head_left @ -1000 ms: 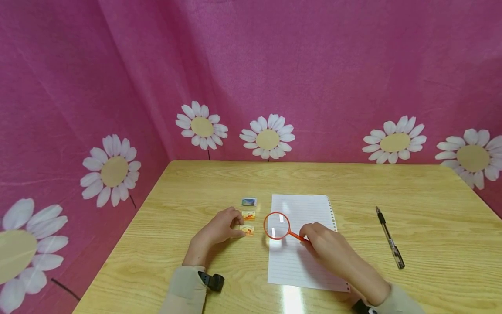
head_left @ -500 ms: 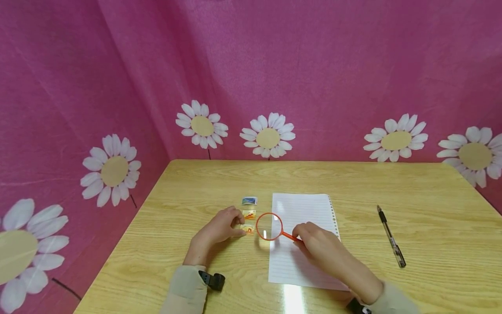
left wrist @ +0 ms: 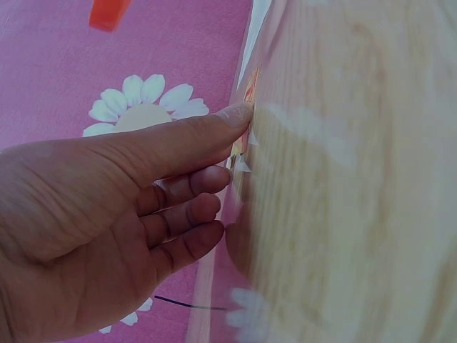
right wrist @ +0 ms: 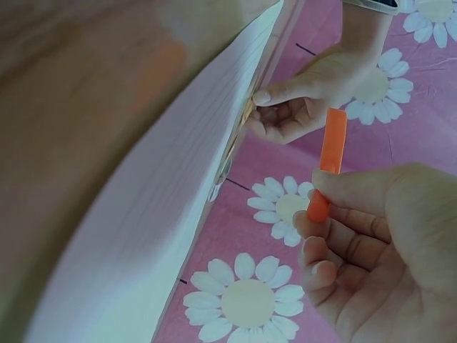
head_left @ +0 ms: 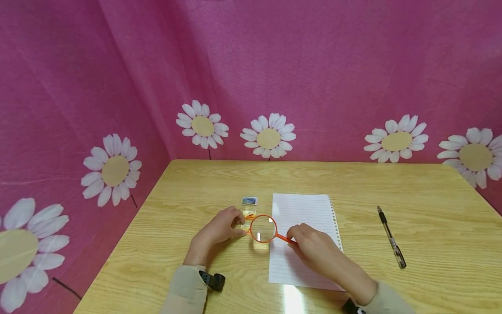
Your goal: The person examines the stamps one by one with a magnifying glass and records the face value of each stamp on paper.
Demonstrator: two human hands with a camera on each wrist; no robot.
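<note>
Pinched between my right thumb and fingers is the thin handle of a red-orange magnifying glass (head_left: 264,229); its round lens is held over the table, the rim overlapping the lowest stamp's edge in the head view. That right hand (head_left: 317,246) hovers above the lined sheet. Three small stamps lie in a column: a blue stamp (head_left: 249,200) at the top, a yellow-orange stamp (head_left: 249,214) in the middle, a similar lowest stamp (head_left: 245,227). My left hand (head_left: 217,226) rests beside the lower two, its thumb (left wrist: 232,118) extended to the lowest stamp's edge, fingers loosely bent at the tabletop.
A lined sheet of paper (head_left: 302,209) with punched holes lies right of the stamps. Farther right is a black pen (head_left: 391,237). A pink curtain (head_left: 321,65) with daisies hangs behind and left of the wooden table (head_left: 219,179).
My right hand has moved left with the magnifying glass, taking the lens from over the paper to beside the lowest stamp. The left hand has stayed in place.
</note>
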